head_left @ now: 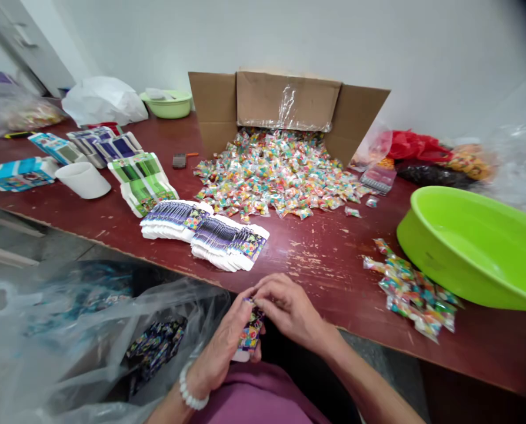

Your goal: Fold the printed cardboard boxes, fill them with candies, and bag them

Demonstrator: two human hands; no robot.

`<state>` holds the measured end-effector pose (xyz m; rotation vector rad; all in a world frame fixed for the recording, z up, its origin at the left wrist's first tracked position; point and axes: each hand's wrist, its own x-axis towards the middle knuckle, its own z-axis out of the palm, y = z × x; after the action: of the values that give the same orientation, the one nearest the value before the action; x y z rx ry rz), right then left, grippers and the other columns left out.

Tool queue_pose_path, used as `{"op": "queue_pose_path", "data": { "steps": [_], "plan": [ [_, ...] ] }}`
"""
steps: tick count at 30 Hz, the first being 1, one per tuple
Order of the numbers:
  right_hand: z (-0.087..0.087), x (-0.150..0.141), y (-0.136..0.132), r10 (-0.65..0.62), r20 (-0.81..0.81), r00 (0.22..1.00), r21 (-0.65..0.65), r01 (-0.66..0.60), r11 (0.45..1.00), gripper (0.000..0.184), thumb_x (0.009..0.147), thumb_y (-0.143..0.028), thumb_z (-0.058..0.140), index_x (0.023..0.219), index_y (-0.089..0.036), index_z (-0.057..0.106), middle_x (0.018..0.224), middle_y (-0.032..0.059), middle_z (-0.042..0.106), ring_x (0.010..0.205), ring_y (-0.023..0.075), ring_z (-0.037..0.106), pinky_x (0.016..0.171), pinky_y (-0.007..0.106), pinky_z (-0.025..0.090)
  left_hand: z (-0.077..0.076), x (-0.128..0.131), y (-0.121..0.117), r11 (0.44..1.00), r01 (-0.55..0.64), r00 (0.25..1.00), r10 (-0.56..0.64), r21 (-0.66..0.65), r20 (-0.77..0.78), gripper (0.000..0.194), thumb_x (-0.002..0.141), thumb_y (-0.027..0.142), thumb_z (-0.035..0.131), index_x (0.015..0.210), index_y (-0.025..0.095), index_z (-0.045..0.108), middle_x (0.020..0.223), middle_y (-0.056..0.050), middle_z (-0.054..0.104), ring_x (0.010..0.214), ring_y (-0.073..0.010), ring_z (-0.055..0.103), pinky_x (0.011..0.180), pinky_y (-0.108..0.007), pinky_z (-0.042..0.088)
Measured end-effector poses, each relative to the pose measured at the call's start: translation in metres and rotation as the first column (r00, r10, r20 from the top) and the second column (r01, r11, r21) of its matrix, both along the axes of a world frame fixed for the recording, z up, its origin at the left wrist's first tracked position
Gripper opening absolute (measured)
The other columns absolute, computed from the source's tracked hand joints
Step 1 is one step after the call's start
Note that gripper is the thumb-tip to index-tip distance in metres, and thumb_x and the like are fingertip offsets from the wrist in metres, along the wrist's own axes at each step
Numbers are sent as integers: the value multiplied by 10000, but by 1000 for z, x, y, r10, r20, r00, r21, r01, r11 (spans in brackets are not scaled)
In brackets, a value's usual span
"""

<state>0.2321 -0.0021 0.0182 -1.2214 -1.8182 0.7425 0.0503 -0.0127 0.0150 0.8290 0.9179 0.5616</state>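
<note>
Closest in, the left hand (225, 333) grips a small dark printed box (250, 333) upright in front of the body, its fingers wrapped around the sides; a white beaded bracelet (192, 388) circles that wrist. The right hand (296, 303) is bent over the box, its fingertips at the top end; whether they pinch it cannot be told.

Beside the left hand, low down, is a clear plastic bag (77, 365) with dark printed packs (159, 347) showing inside it. Just beyond the hands, on the dark red surface (316, 271), two overlapping rows of flat purple cartons (230, 238) lie fanned out. Right of the hands sits a small pile of wrapped sweets (415, 294), next to a large green basin (457, 265).

Farther off to the left are green cartons (143, 179), a white tub (84, 179) and blue cartons (22, 175). Straight ahead, past the purple cartons, a big heap of sweets (272, 171) spreads from an opened cardboard carton (289, 100). A pale green bowl (168, 106) and a white bag (106, 100) stand far left by the wall.
</note>
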Motion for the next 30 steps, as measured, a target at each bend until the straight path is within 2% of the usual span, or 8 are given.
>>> {"op": "queue_pose_path", "data": {
  "steps": [2, 4, 8, 11, 15, 20, 26, 30],
  "plan": [
    [-5, 32, 38, -195, 69, 978, -45, 198, 979, 139, 943, -301, 560, 926, -221, 672, 965, 48, 708, 889, 191, 651, 801, 297, 508, -3, -3, -1, 996, -17, 998, 21, -86, 51, 541, 910, 512, 585, 1375, 262, 472, 937, -41, 655, 714, -144, 652, 674, -263, 496],
    [-13, 69, 83, -496, 194, 846, -11, 508, 861, 186, 887, -295, 590, 1020, -188, 666, 1019, 99, 702, 930, 247, 643, 848, 372, 506, -7, -7, -3, 984, -45, 995, 60, -170, 85, 465, 884, 457, 645, 1277, 225, 558, 1038, -81, 670, 913, -179, 653, 786, -271, 487],
    [-34, 122, 155, -627, 244, 740, 31, 640, 767, 423, 752, -280, 696, 1140, -121, 636, 1163, 199, 648, 1131, 375, 549, 984, 532, 411, -20, -24, -5, 949, -69, 996, 84, -309, 36, 444, 800, 441, 742, 1146, 184, 635, 1066, -104, 659, 962, -210, 614, 788, -287, 473],
    [-46, 135, 173, -650, 220, 727, 25, 662, 749, 374, 744, -265, 679, 1092, -129, 664, 1173, 199, 655, 1157, 374, 538, 1009, 518, 392, -30, -49, 0, 951, -53, 998, 37, -306, -58, 470, 728, 440, 793, 1093, 189, 637, 921, -52, 637, 824, -191, 582, 760, -313, 473],
    [-48, 142, 164, -695, 114, 710, -7, 700, 714, 249, 835, -306, 564, 982, -156, 698, 1059, 165, 708, 1059, 320, 600, 987, 463, 408, -35, -97, 18, 974, 226, 897, -206, 4, -391, 389, 701, 441, 779, 977, 187, 677, 845, -11, 630, 839, -203, 556, 778, -292, 446],
    [-33, 139, 124, -727, -113, 677, -119, 717, 686, 437, 837, -549, 576, 936, -142, 700, 887, 118, 729, 780, 233, 650, 757, 381, 515, -33, -135, 44, 804, 586, 626, -529, -102, -574, 430, 593, 383, 811, 972, 210, 705, 913, -15, 668, 841, -227, 582, 710, -279, 456],
    [4, 72, 52, -570, -473, 672, -415, 401, 817, 429, 699, -560, 794, 819, -162, 689, 691, 27, 675, 543, 130, 589, 515, 258, 502, 2, -92, 47, 936, 351, 890, -344, -29, -300, 387, 829, 471, 663, 1101, 214, 564, 979, -40, 652, 786, -169, 607, 708, -273, 467],
    [21, 25, 16, -488, -534, 691, -463, 243, 852, 359, 662, -477, 858, 749, -171, 691, 637, 3, 663, 513, 107, 559, 480, 220, 465, 20, -44, 33, 948, 309, 949, -303, 73, -82, 295, 902, 348, 598, 1135, 195, 503, 966, -55, 652, 730, -146, 627, 692, -269, 463]
  ]
}}
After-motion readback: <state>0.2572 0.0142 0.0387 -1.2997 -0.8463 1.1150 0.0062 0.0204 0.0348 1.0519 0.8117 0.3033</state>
